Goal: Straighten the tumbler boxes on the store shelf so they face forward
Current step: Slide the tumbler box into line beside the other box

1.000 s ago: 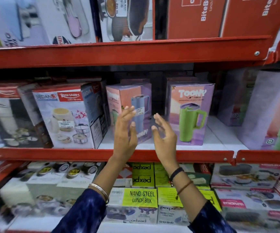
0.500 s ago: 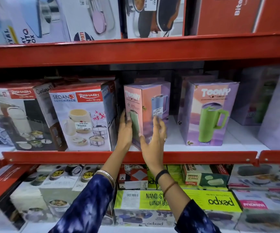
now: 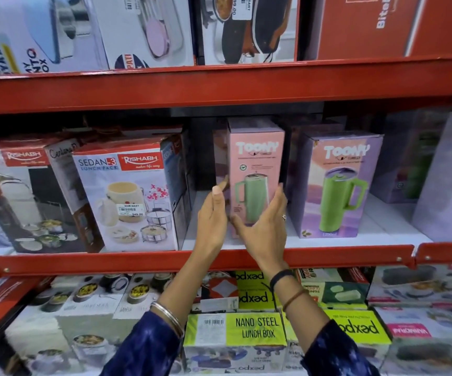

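A pink Toony tumbler box [image 3: 256, 158] with a green tumbler printed on it stands upright on the white middle shelf [image 3: 360, 234], its pink face turned towards me. My left hand [image 3: 212, 213] presses its left side and my right hand [image 3: 263, 226] cups its lower right corner, so both hands hold it. To its right a purple Toony tumbler box [image 3: 338, 183] stands facing forward, untouched. More purple tumbler boxes [image 3: 447, 180] stand blurred at the far right.
A Rishabh Sedan-3 lunch pack box [image 3: 127, 196] stands close on the left, angled. Red shelf rails run above [image 3: 219, 88] and below [image 3: 111, 260]. The lower shelf holds yellow-green Nano Steel lunch boxes [image 3: 257, 328]. Boxes fill the top shelf.
The pink box was angled, showing two faces; now its pink face points forward. Both hands went from free in the air to gripping its sides. The camera moved closer.
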Tool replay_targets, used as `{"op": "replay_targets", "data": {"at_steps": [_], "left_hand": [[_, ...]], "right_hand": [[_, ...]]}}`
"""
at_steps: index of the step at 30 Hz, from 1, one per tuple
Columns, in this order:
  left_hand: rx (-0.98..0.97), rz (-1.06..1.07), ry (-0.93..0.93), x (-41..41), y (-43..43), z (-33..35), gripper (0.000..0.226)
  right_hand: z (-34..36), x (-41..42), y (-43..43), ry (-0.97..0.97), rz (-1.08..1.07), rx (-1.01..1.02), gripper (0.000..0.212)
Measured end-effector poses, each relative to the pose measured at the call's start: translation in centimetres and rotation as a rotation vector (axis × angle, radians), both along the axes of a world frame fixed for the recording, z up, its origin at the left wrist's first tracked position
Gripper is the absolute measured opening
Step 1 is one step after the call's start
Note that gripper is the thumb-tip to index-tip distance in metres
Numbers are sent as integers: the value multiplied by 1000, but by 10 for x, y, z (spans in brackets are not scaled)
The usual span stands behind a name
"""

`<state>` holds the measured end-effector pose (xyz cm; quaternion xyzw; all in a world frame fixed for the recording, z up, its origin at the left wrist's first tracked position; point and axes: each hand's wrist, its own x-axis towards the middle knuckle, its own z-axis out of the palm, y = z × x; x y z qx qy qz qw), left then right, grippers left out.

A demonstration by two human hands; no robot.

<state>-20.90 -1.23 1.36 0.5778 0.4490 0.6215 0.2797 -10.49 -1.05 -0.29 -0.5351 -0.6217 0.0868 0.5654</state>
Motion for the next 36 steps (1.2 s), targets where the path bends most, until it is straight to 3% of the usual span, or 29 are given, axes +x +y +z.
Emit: {"op": "replay_targets", "data": {"at_steps": [2, 6, 11, 15, 18, 23, 28, 32, 36], "left_hand": [[-1, -26, -4, 10, -13, 6, 58], [40, -72, 8, 16, -23, 16, 58], [61, 60, 8, -3, 7, 34, 65], [-77, -38, -24, -20, 23, 28, 95], [-68, -30, -59, -24, 24, 20, 109], [-67, -2, -61, -21, 16, 9, 101], [-74, -9, -49, -19, 9, -6, 70], [-129, 26, -43, -17, 7, -14, 90], [-115, 26, -32, -15, 3, -17, 85]], "right_hand": [[7, 1, -1, -7, -57, -36, 126], [12, 14, 8, 92, -45, -45, 124], [10, 37, 14, 239, 255, -53, 122], [11, 48, 18, 151, 386, -106, 121], [13, 53, 25, 77, 451, -103, 111], [5, 60, 40, 122, 510, -155, 86], [-2, 63, 45, 158, 507, -177, 72], [-8, 64, 48, 154, 518, -189, 69], [-9, 64, 46, 149, 538, -217, 64]]}}
